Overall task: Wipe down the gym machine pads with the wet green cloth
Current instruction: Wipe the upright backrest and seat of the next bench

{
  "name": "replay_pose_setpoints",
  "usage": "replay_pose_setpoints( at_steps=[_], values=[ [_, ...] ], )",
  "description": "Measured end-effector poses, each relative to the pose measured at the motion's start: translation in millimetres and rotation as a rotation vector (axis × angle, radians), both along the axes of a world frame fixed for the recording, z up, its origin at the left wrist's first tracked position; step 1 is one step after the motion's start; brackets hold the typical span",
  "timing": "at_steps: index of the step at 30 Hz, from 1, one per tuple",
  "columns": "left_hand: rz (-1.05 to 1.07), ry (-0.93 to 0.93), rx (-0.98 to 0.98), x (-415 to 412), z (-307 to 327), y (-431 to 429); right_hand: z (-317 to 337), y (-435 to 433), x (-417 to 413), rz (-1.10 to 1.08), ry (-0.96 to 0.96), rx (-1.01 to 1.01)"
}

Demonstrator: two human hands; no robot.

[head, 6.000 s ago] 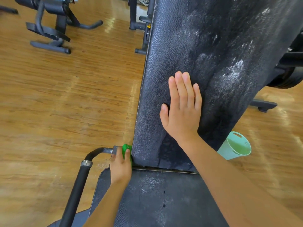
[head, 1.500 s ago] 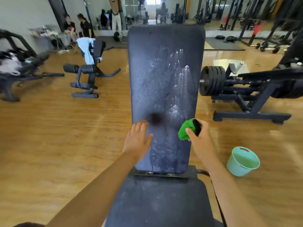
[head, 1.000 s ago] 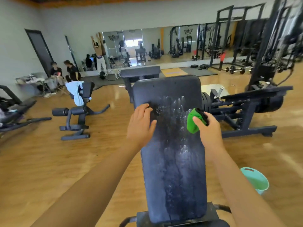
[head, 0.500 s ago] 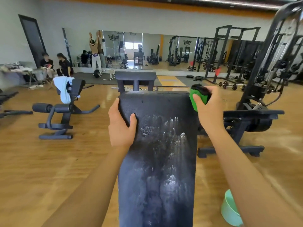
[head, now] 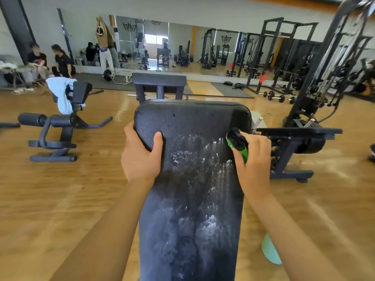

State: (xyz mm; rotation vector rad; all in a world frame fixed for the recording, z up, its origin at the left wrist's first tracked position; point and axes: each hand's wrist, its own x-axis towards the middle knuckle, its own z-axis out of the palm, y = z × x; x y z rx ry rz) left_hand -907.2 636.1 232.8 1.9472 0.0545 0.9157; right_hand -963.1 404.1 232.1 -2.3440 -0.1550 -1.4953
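Right of the pad [head: 192,199], mint bucket [head: 269,252], left hand [head: 142,157] gripping pad edge, right hand [head: 253,159] clutching green cloth [head: 240,148]

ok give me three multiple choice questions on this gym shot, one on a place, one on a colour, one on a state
1. Where does the left hand hold the back pad?
A upper left corner
B bottom edge
C middle of the right side

2. What colour is the bucket on the floor by the pad's lower right?
A red
B yellow
C mint green

3. The right hand is
A open and empty
B gripping the green cloth
C flat on the floor

Answers
1 A: its thumb lies on the front of that corner.
2 C: pale mint shows beside the right forearm.
3 B: its fingers curl round the cloth at the pad's right edge.
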Motion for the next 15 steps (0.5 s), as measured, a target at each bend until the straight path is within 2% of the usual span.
replay_pose_setpoints(
  at_steps=[4, 11, 15],
  values=[
    [-0.041, 0.001, -0.017, 1, 0, 1, 9, -7, 0, 0.021, 0.009, -0.050],
    [-0.045, 0.020, -0.012, 2, -1, 1, 77, 4, 42, 0.002, -0.023, 0.085],
    [-0.040, 0.013, -0.006, 3, -1, 1, 75, 9, 40, 0.000, 0.021, 0.104]
  ],
)
